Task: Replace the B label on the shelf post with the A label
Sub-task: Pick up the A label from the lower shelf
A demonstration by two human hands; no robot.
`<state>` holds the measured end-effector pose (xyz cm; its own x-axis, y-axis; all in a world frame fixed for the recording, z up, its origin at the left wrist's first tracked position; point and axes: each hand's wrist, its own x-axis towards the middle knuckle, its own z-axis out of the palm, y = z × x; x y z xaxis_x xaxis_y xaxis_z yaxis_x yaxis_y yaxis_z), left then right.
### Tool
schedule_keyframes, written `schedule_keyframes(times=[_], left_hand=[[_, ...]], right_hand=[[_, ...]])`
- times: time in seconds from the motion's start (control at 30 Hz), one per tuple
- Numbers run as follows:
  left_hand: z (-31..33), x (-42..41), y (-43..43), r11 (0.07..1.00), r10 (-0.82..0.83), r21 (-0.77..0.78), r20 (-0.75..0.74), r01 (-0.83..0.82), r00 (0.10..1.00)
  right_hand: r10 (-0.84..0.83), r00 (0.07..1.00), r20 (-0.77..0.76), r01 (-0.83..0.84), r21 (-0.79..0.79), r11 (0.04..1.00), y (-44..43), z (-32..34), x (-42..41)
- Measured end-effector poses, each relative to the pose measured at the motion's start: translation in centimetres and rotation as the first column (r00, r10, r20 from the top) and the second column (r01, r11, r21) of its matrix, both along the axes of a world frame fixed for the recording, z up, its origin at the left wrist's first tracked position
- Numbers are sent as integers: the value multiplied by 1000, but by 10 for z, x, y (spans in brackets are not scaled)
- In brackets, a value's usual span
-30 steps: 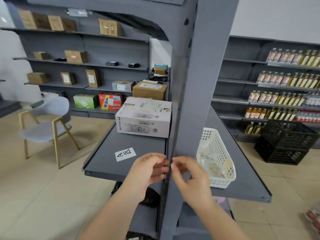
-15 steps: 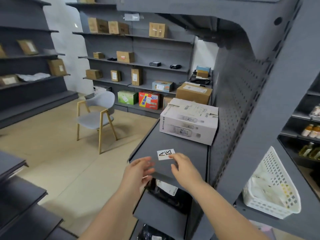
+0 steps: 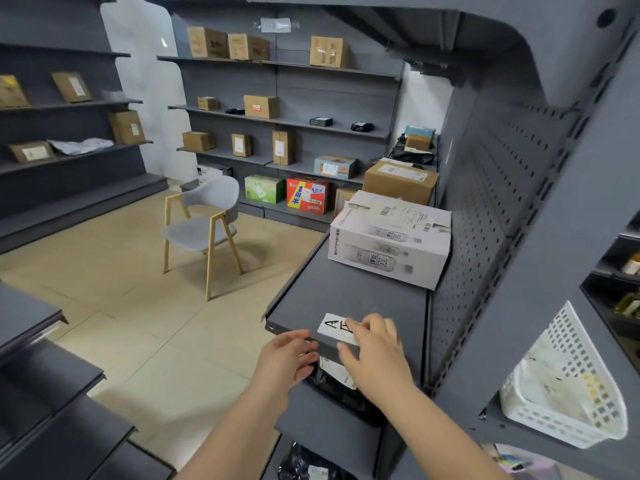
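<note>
A white A label lies flat on the grey shelf near its front edge. My right hand rests over the label's right part, fingertips on it and thumb at the shelf lip. My left hand is just left of it, below the front edge, fingers curled toward the lip. The grey shelf post rises at the right. No B label shows on the post or in either hand.
A white carton and a brown box sit further back on the shelf. A white plastic basket stands right of the post. A grey chair stands on the tiled floor to the left. Dark bags fill the lower shelf.
Both hands left the post and came to the shelf's front edge. The view swung left. My right hand now covers part of the A label.
</note>
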<state>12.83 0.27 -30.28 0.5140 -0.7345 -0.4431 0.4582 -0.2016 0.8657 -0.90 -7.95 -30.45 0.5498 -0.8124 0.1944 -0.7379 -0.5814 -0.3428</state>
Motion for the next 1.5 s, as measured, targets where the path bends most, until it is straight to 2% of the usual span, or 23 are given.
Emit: schedule_keyframes(times=[0.07, 0.13, 0.2, 0.37, 0.53, 0.57, 0.63, 0.7, 0.8, 0.87, 0.9, 1.07, 1.2, 1.3, 1.5], left_hand=[[0, -4, -2, 1000, -10, 1, 8, 10, 1000], [-2, -7, -4, 1000, -21, 8, 22, 21, 1000], [-6, -11, -6, 998, -46, 37, 33, 45, 998], [-13, -21, -11, 986, -137, 101, 26, 133, 990], [-8, -29, -13, 989, -138, 56, 32, 136, 990], [-5, -29, -11, 990, -135, 36, 44, 133, 990], [5, -30, -9, 992, -128, -9, 91, 129, 988], [22, -29, -7, 988, -127, -64, 144, 137, 981], [53, -28, -7, 973, -156, -131, 232, 190, 960], [75, -30, -5, 956, -194, -158, 299, 249, 934], [86, -31, -4, 946, -216, -163, 333, 281, 918], [136, -46, 3, 894, -257, -215, 474, 394, 842], [165, -63, 13, 831, -279, -311, 484, 461, 829], [172, -79, 20, 784, -340, -298, 529, 545, 778], [181, -111, 18, 732, -379, -296, 572, 613, 728]], right_hand=[[24, 1000, -9, -23, 33, 999, -11, 4, -6], [75, 992, -102, -72, 36, 997, -15, 1, -12], [108, 979, -175, -112, -12, 994, -12, -5, -18], [125, 972, -198, -150, -116, 982, 6, -18, -25], [82, 994, -67, -90, -124, 988, 22, -26, -30], [81, 997, -20, -83, -101, 991, 24, -22, -32], [79, 988, 130, -86, 53, 995, 23, -9, -37], [33, 946, 324, -93, 172, 981, 21, 11, -40], [-139, 786, 602, -139, 391, 910, 17, 51, -39], [-234, 677, 698, -209, 486, 848, 16, 78, -41], [-240, 653, 718, -240, 497, 834, 16, 90, -44], [-151, 606, 781, -311, 408, 859, 28, 143, -63], [-141, 472, 870, -244, 282, 928, 41, 170, -79], [-134, 358, 924, -194, 214, 957, 47, 182, -93], [-137, 273, 952, -133, 178, 975, 50, 189, -119]])
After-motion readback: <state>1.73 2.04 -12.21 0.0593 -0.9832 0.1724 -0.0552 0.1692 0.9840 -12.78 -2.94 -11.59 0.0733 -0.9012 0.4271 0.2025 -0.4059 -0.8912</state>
